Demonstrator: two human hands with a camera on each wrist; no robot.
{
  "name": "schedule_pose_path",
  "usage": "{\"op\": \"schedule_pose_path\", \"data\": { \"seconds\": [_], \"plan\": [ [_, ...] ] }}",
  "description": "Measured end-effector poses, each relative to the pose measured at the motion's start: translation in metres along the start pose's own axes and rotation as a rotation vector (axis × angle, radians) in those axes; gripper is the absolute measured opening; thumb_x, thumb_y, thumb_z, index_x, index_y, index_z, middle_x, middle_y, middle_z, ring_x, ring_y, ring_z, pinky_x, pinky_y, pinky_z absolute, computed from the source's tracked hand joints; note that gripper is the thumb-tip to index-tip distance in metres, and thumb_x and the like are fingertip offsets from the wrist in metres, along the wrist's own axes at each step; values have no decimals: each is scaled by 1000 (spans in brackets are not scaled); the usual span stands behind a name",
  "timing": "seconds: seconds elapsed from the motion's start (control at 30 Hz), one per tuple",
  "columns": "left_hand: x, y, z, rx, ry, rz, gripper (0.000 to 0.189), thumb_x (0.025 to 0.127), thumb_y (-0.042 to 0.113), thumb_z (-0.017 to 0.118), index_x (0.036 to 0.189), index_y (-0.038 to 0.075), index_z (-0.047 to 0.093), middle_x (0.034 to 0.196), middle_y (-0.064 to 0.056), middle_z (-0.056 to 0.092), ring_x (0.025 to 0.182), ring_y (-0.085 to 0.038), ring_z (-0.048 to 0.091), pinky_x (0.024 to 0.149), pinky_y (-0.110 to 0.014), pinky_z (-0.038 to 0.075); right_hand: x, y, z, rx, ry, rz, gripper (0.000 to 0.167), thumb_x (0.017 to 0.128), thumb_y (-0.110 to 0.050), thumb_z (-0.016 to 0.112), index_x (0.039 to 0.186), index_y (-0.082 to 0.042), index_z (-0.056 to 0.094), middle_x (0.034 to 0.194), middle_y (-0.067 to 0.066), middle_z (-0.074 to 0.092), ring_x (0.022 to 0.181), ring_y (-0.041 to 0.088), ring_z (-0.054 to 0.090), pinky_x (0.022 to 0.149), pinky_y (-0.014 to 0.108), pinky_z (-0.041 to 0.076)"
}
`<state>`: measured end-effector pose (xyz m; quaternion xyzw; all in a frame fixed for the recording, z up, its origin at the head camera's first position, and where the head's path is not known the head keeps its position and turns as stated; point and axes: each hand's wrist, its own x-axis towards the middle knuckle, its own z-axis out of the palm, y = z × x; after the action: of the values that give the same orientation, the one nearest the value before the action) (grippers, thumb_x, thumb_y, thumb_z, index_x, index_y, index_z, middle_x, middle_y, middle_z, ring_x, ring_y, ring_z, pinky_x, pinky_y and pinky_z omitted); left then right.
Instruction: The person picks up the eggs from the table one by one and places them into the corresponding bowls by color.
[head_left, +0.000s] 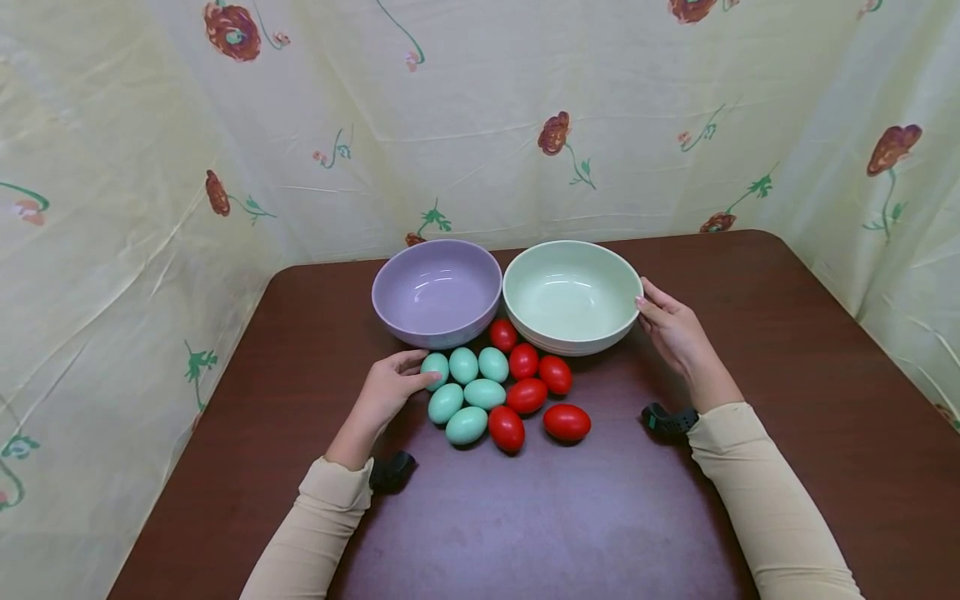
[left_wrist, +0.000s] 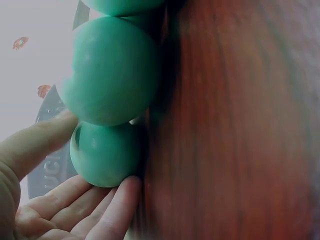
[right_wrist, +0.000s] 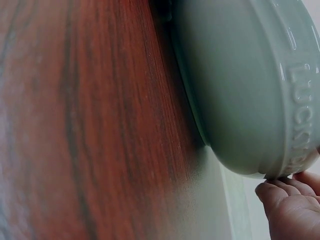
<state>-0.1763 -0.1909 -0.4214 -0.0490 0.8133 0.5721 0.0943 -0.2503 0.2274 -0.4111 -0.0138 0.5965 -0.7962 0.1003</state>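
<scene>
My left hand (head_left: 384, 393) is at the left end of a cluster of mint-green eggs (head_left: 485, 394), with thumb and fingers around the leftmost egg (head_left: 434, 372). In the left wrist view the fingertips touch that egg's (left_wrist: 107, 157) near end, while the thumb reaches along its side. My right hand (head_left: 677, 335) grips the pale green bowl (head_left: 573, 293) at its right rim, thumb on top and fingers against the outer wall. Raised lettering runs round that bowl's wall (right_wrist: 235, 95) in the right wrist view. Several red eggs (head_left: 527, 396) lie beside the green ones.
A purple bowl (head_left: 437, 292) stands just left of the green bowl, behind the eggs. One red egg (head_left: 503, 334) sits at the gap between both bowls. The dark brown table (head_left: 525, 525) ends at a flowered curtain (head_left: 480, 125) along its back and sides.
</scene>
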Motion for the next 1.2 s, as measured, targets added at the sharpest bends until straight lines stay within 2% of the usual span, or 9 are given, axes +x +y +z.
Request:
{"op": "schedule_pose_path", "data": {
  "seconds": [0.27,0.6,1.2],
  "plan": [
    [0,0,0,16,3,-7,58,88,20,75,139,1,55,145,-21,53,136,-35,50,110,-49,43,0,0,-1,-4,0,-3,71,103,-17,50,157,-5,6,167,4,-2,154,15,3,122,28,9],
    [1,0,-1,37,17,-25,55,86,19,76,136,4,59,142,-17,58,133,-31,54,105,-43,48,0,-1,0,-15,5,9,71,103,-19,51,158,-6,8,167,3,1,154,15,6,123,29,11],
    [-11,19,-8,27,-14,6,55,86,18,77,136,3,60,138,-18,61,130,-30,57,97,-31,52,-1,0,0,-18,8,22,70,103,-19,50,158,-7,8,168,2,1,155,16,5,123,30,9]
  ]
}}
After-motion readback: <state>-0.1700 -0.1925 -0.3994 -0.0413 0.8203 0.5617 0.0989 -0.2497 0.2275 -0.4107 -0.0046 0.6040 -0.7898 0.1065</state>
